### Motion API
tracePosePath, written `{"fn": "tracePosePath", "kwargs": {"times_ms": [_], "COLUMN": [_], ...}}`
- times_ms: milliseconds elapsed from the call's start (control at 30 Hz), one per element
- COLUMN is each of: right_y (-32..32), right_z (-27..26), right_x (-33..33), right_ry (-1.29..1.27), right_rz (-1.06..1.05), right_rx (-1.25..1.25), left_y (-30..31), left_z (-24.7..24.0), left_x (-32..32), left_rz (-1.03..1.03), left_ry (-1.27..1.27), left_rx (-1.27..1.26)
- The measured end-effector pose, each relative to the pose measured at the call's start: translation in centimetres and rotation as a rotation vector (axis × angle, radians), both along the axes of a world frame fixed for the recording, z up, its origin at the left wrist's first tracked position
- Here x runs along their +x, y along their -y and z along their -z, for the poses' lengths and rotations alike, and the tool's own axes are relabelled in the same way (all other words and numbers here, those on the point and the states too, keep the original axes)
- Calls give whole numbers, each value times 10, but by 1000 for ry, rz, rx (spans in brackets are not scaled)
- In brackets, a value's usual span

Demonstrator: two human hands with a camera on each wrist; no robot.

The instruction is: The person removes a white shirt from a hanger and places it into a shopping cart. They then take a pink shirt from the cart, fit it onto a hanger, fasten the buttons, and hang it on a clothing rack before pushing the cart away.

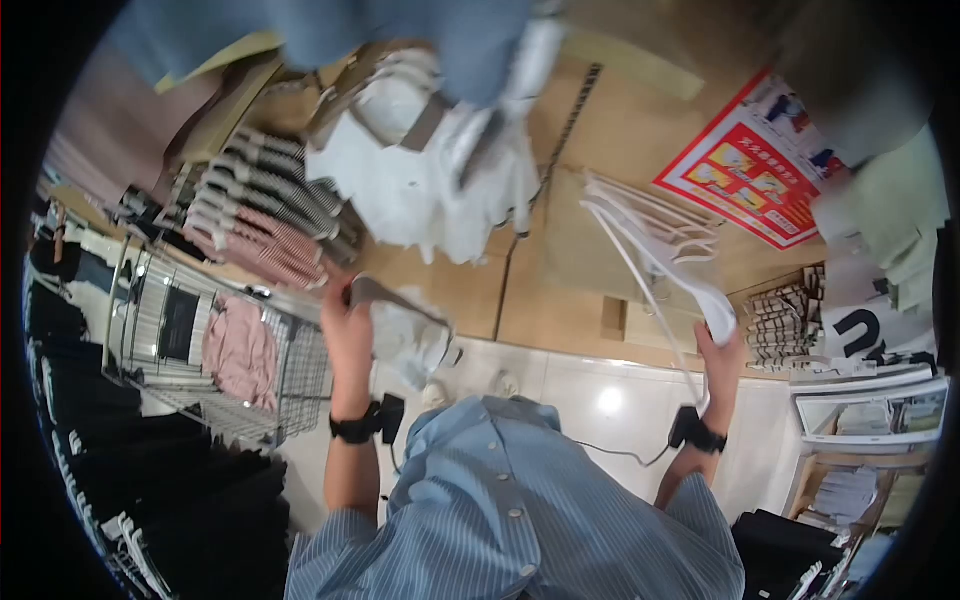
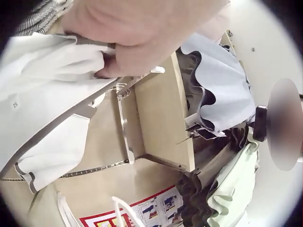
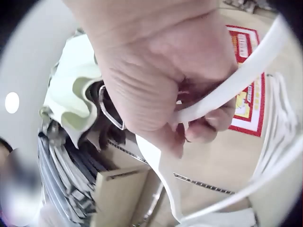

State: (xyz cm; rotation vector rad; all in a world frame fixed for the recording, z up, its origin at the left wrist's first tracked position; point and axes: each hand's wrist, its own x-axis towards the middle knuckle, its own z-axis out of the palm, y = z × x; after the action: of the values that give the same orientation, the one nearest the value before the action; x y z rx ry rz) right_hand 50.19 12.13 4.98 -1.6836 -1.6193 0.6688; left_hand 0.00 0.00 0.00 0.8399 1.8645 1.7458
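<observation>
My left hand grips a white garment by its grey-brown edge. In the left wrist view, the garment spreads out below and beside the thumb, with a small size sticker on its fabric. On the other side, my right hand holds one end of a white hanger. Fingers and thumb curl round the hanger bar in the right wrist view; the palm hides part of it. Behind the held hanger, several more white hangers hang in a row against the wooden wall.
White shirts and striped garments hang ahead to the left. A red-bordered sign is at the right. A wire shopping cart with a pink garment stands left. Dark clothes hang along the lower left.
</observation>
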Motion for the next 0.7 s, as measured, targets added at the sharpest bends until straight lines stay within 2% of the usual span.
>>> {"fn": "tracePosePath", "kwargs": {"times_ms": [33,67,100,133,200,267,367,533,700], "right_y": [23,42,68,84,122,140,162,168,166], "right_z": [-9,-12,-14,-11,-1,-1,-15,-17,-16], "right_x": [-3,-6,-49,-66,-98,-121,-159,-220,-246], "right_ry": [-312,-344,-314,-341,-303,-195,22,-47,5], "right_rz": [1,48,92,141,123,135,-7,-161,-293], "right_rx": [-112,-157,-171,-208,-195,-156,-114,-3,101], "left_y": [-7,-17,-18,-22,-20,-19,-16,2,22], "left_z": [-6,-4,30,28,4,3,-2,-25,-60], "left_x": [3,4,-30,-34,-57,-65,-60,-44,-3], "left_rz": [-23,30,79,96,252,279,335,415,442], "left_ry": [-16,-140,-204,-260,-363,-425,-432,-545,-593], "left_rx": [-26,-35,-15,35,-184,-213,-189,-11,-66]}}
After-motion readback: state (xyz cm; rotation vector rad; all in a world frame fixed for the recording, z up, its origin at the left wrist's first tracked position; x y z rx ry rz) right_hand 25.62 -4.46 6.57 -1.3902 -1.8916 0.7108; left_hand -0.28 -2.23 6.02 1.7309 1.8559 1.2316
